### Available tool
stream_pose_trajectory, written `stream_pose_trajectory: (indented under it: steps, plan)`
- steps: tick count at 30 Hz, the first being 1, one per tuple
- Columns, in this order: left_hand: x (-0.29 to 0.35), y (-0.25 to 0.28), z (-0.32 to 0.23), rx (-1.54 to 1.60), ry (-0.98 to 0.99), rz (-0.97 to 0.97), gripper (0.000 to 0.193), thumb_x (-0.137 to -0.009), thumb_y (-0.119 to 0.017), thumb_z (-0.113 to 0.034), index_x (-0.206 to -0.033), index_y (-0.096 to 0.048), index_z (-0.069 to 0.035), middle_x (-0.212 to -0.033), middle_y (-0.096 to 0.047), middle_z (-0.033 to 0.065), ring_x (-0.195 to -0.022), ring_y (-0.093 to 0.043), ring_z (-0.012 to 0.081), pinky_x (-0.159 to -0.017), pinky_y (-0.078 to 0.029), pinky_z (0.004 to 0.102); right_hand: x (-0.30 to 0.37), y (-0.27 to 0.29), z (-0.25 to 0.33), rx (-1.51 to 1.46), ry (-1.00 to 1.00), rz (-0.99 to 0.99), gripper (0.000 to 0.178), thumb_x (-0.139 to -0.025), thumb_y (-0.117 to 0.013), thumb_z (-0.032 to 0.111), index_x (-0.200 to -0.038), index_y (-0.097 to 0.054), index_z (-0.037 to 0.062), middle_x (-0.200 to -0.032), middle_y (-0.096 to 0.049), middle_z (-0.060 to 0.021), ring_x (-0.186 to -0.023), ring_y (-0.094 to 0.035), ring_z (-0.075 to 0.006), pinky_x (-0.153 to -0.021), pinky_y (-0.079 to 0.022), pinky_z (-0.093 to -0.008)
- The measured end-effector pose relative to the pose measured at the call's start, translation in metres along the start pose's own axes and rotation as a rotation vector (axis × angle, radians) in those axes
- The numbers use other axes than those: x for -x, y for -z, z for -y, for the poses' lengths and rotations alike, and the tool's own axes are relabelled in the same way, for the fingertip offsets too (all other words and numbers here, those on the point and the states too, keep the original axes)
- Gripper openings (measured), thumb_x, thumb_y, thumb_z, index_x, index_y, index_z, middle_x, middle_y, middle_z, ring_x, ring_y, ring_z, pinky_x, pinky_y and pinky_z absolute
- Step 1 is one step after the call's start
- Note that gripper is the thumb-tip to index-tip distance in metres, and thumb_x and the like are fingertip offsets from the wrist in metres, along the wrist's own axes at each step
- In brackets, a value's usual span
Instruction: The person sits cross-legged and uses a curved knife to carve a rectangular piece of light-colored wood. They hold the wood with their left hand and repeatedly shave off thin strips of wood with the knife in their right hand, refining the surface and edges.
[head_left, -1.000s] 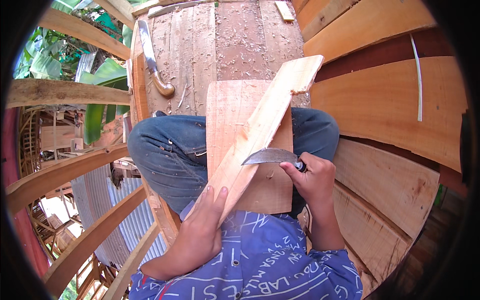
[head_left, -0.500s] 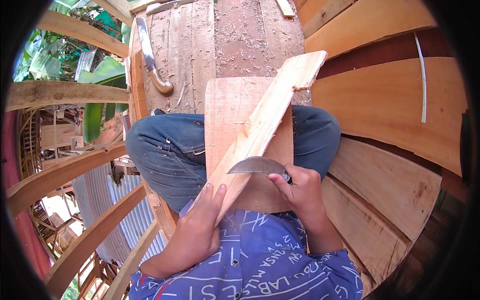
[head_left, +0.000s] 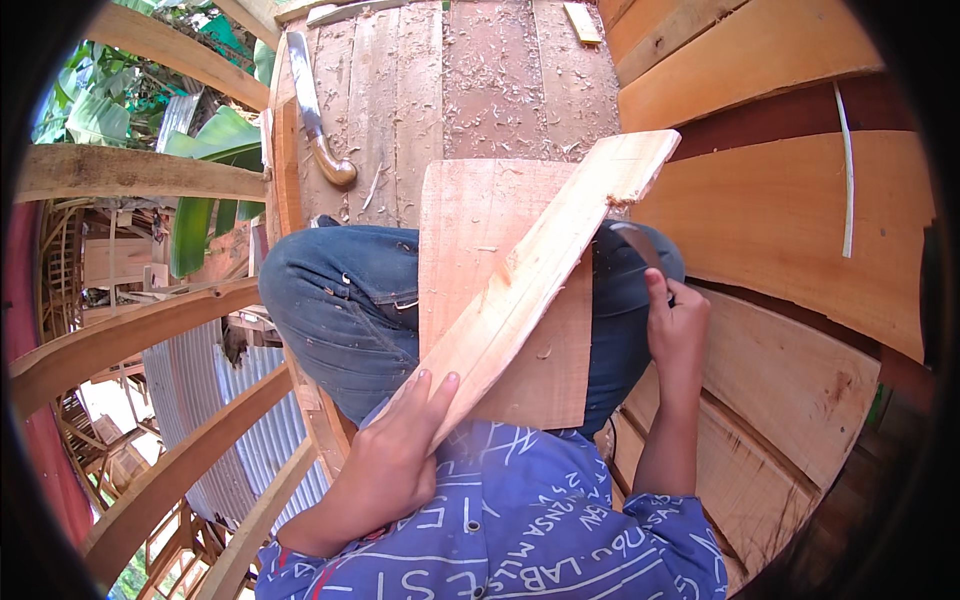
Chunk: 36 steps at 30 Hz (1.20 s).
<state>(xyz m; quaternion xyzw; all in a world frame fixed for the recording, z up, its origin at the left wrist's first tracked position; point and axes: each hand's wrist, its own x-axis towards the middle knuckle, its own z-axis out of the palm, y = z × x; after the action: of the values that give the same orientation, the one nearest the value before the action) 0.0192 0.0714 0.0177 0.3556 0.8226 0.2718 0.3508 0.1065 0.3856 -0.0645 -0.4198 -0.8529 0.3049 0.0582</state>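
A long pale wooden board (head_left: 545, 270) lies slanted across a wider plank (head_left: 480, 240) that rests on my knees. My left hand (head_left: 395, 455) grips the board's near end against my lap, fingers spread over its edge. To the right of the board, my right hand (head_left: 678, 325) is closed on the handle of a curved knife (head_left: 635, 245). The blade points up along the board's right edge, just under its rough far end.
A second knife with a curved wooden handle (head_left: 312, 110) lies on the shaving-strewn plank floor (head_left: 470, 80) ahead. Broad curved planks (head_left: 790, 220) rise on the right. Curved wooden ribs (head_left: 130, 335) stand on the left, with a drop to metal roofing beyond.
My right hand swung the knife from across the board's near middle out to its right side, up toward the far end. The left hand kept its hold.
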Motion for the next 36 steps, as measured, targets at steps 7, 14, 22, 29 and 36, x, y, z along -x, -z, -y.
stream_pose_trajectory:
  steps: [7,14,22,29,36]
  plan:
    - [-0.005,0.004,-0.003,0.072,0.008,0.008,0.078,-0.070,-0.054,0.007,-0.146,-0.037,-0.001,-0.133,-0.046,0.0394,-0.117,-0.054,0.0501,-0.096,-0.050,0.0477,0.050,-0.027,0.041,-0.010,0.323,0.185,0.058,-0.081,-0.072,0.055,-0.059,-0.056,0.0041,-0.053,-0.055,-0.0153,-0.051,-0.059,-0.0339,-0.048,-0.045,-0.0408]
    - [-0.006,0.002,-0.005,0.073,0.043,-0.001,0.076,-0.077,-0.052,0.008,-0.149,-0.031,-0.003,-0.134,-0.048,0.0365,-0.113,-0.056,0.0502,-0.093,-0.048,0.0500,0.030,-0.035,0.031,0.087,0.409,0.049,0.064,-0.077,-0.071,0.063,-0.056,-0.052,0.0056,-0.049,-0.051,-0.0126,-0.047,-0.056,-0.0321,-0.045,-0.043,-0.0386]
    - [-0.005,0.003,-0.002,0.097,0.030,-0.006,0.076,-0.077,-0.052,0.008,-0.149,-0.031,-0.002,-0.133,-0.049,0.0362,-0.112,-0.057,0.0502,-0.092,-0.048,0.0499,0.016,-0.035,0.021,0.077,0.314,-0.012,0.065,-0.081,-0.069,0.060,-0.059,-0.053,0.0008,-0.052,-0.052,-0.0169,-0.048,-0.055,-0.0360,-0.045,-0.041,-0.0402]
    - [0.001,0.001,0.002,0.124,0.048,-0.017,0.073,-0.079,-0.052,0.007,-0.149,-0.031,-0.003,-0.128,-0.054,0.0343,-0.104,-0.060,0.0501,-0.088,-0.049,0.0501,0.009,-0.001,0.013,0.049,0.109,0.083,0.060,-0.087,-0.068,0.052,-0.067,-0.059,-0.0045,-0.057,-0.054,-0.0226,-0.053,-0.057,-0.0411,-0.049,-0.043,-0.0422]
    - [0.000,0.008,-0.004,0.176,0.119,0.060,0.077,-0.073,-0.051,0.007,-0.147,-0.033,0.002,-0.131,-0.047,0.0403,-0.114,-0.055,0.0506,-0.094,-0.049,0.0490,0.035,-0.032,0.042,0.045,0.353,0.145,0.062,-0.079,-0.071,0.061,-0.057,-0.055,0.0047,-0.051,-0.054,-0.0149,-0.048,-0.058,-0.0334,-0.045,-0.044,-0.0407]
